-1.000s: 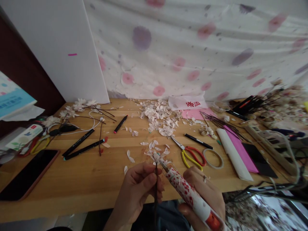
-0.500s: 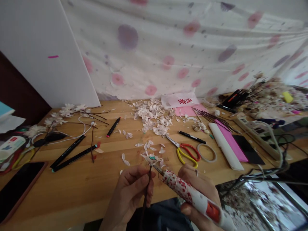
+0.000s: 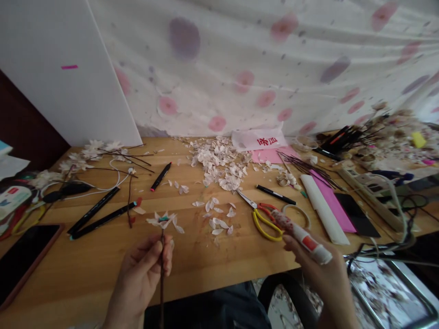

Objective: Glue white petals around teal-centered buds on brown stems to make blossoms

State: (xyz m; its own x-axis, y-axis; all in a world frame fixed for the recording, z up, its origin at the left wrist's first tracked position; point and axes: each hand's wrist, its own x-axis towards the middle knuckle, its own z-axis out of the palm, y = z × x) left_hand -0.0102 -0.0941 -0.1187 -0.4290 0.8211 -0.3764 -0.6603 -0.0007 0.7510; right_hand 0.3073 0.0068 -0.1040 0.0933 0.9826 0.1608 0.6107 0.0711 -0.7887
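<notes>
In my left hand (image 3: 142, 267), thumb and fingers pinch the thin brown stem of an upright artificial flower (image 3: 162, 221). Its pale petals spread around a teal centre, and the stem's lower end drops out of view. My right hand (image 3: 317, 262), at the right, is closed around a stick-shaped glue gun (image 3: 302, 237) with a white and red body. The glue gun's tip is blurred and lies over the orange and yellow scissors (image 3: 267, 224), apart from the flower. Loose petals (image 3: 220, 225) are scattered on the wood between my hands.
A heap of petals (image 3: 221, 162) spreads at the back middle. Markers (image 3: 103, 220) and a phone (image 3: 27, 260) lie on the left. Tape ring (image 3: 307, 219), paper rolls (image 3: 322, 212), brown stems (image 3: 305, 167) and a power strip (image 3: 370, 198) occupy the right.
My left hand has moved left with the flower. My right hand has drawn the glue gun away to the right, off the flower, uncovering petals on the table.
</notes>
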